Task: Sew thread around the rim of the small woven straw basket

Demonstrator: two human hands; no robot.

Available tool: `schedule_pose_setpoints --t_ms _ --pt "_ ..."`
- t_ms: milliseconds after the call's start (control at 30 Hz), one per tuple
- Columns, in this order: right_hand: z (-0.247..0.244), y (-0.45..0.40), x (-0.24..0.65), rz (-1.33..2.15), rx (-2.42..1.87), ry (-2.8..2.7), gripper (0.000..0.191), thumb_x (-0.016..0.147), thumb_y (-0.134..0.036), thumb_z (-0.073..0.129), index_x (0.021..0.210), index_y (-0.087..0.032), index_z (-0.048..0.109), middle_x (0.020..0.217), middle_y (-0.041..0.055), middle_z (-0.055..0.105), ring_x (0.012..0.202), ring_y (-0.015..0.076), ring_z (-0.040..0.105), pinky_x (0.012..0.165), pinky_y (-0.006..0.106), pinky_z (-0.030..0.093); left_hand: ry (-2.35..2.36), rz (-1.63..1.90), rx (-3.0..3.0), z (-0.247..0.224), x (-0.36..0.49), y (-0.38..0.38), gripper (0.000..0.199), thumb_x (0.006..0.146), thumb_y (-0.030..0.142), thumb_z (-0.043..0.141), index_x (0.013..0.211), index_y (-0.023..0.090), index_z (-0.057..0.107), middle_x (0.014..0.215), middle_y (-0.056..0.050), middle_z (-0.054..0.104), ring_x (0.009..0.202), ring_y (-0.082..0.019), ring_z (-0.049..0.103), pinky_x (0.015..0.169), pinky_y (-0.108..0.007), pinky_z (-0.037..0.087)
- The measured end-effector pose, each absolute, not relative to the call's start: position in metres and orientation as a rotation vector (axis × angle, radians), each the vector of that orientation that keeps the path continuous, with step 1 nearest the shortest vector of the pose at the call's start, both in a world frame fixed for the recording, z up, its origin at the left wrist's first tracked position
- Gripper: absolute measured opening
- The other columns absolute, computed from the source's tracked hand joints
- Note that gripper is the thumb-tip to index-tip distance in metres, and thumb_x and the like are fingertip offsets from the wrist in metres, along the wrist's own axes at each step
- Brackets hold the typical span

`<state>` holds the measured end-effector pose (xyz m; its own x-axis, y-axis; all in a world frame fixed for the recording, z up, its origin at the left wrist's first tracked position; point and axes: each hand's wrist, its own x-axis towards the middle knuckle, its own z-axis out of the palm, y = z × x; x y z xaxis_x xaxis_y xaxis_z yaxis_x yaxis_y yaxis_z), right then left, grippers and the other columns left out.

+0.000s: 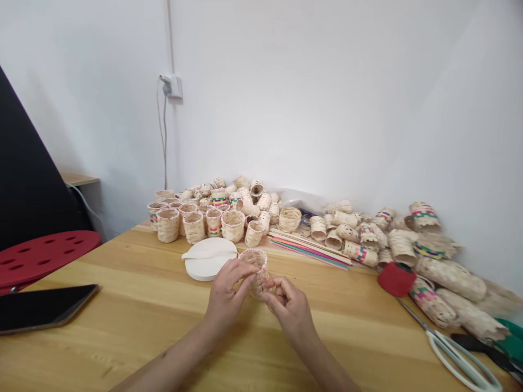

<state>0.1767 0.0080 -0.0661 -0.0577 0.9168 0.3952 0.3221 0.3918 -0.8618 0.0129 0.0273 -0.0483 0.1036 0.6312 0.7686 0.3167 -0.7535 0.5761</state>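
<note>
A small woven basket [254, 258] with a pink-and-white stitched rim stands on the wooden table, partly hidden by the fingers. My left hand [231, 289] is at its left front, thumb and forefinger pinched near the rim. My right hand [289, 306] is closed at the basket's right front, its fingertips together. A thin reddish strand seems to run between the two hands; what exactly each pinch holds is too small to make out. Just behind my left hand lies a white round pad [210, 260] with a strip across it.
Finished baskets [167, 225] stand at the back left; a pile of woven tubes [402, 245] runs along the wall to the right. Coloured strips [312, 251] lie before it. Scissors [461, 362] and a red roll [396, 279] are at right, a phone [44, 308] at left.
</note>
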Motion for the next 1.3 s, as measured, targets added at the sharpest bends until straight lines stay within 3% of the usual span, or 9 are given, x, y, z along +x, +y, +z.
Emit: schedule_pose_setpoints --t_ms 167,367,633,700,833,1000,1300 --pt "-0.069 0.005 0.171 0.621 -1.104 -1.671 0.017 0.081 -0.032 0.057 0.076 -0.017 0.061 0.051 -0.0073 0.037 0.044 0.009 0.032 0.043 0.021 0.025 0.944 1.682 2.125 -0.049 0.013 0.026 0.014 0.088 0.02 0.053 0.09 0.02 0.067 0.081 -0.004 0.063 0.077 -0.017 0.058 0.071 -0.028 0.047" --pt "-0.063 -0.006 0.168 0.243 -0.949 -1.898 0.021 0.091 -0.027 0.05 0.077 -0.02 0.063 0.066 -0.0006 0.061 0.059 0.0125 0.053 0.057 0.022 0.037 0.968 1.715 2.1 -0.048 0.013 0.028 0.013 0.087 0.019 0.053 0.088 0.019 0.066 0.08 -0.004 0.064 0.076 -0.017 0.058 0.069 -0.027 0.046" --pt "-0.065 -0.008 0.168 0.123 -0.899 -2.013 0.03 0.096 -0.03 0.044 0.074 -0.018 0.061 0.061 -0.0009 0.056 0.056 0.0121 0.051 0.055 0.023 0.034 1.073 1.644 2.045 -0.05 0.015 0.026 0.012 0.087 0.023 0.053 0.079 0.018 0.06 0.075 -0.002 0.062 0.07 -0.016 0.055 0.064 -0.026 0.045" --pt "-0.065 -0.007 0.168 0.119 -0.896 -2.023 0.03 0.096 -0.03 0.043 0.074 -0.018 0.06 0.061 -0.0008 0.056 0.057 0.0121 0.051 0.055 0.023 0.034 1.102 1.627 2.022 -0.051 0.015 0.026 0.011 0.086 0.025 0.054 0.088 0.017 0.062 0.081 -0.004 0.064 0.072 -0.016 0.057 0.065 -0.027 0.047" --pt "-0.068 -0.006 0.167 0.141 -0.898 -2.031 0.03 0.096 -0.03 0.043 0.073 -0.019 0.06 0.062 -0.0006 0.058 0.056 0.0124 0.051 0.055 0.024 0.035 1.057 1.574 2.1 -0.051 0.015 0.026 0.034 0.087 0.025 0.053 0.12 0.022 0.058 0.097 -0.007 0.066 0.085 -0.019 0.059 0.075 -0.031 0.049" --pt "-0.071 -0.005 0.167 0.173 -0.911 -2.051 0.028 0.094 -0.028 0.044 0.073 -0.019 0.06 0.063 -0.0004 0.059 0.058 0.0129 0.052 0.056 0.023 0.036 0.888 1.508 2.162 -0.05 0.017 0.027 0.026 0.091 0.023 0.047 0.104 0.023 0.069 0.077 -0.004 0.06 0.078 -0.018 0.057 0.07 -0.029 0.047" --pt "-0.068 -0.006 0.169 0.162 -0.935 -2.029 0.027 0.094 -0.029 0.045 0.074 -0.019 0.061 0.061 -0.0013 0.058 0.055 0.0121 0.05 0.055 0.023 0.035 0.943 1.595 1.968 -0.05 0.014 0.029 0.017 0.087 0.021 0.052 0.091 0.019 0.068 0.08 -0.004 0.061 0.076 -0.017 0.056 0.069 -0.028 0.046"
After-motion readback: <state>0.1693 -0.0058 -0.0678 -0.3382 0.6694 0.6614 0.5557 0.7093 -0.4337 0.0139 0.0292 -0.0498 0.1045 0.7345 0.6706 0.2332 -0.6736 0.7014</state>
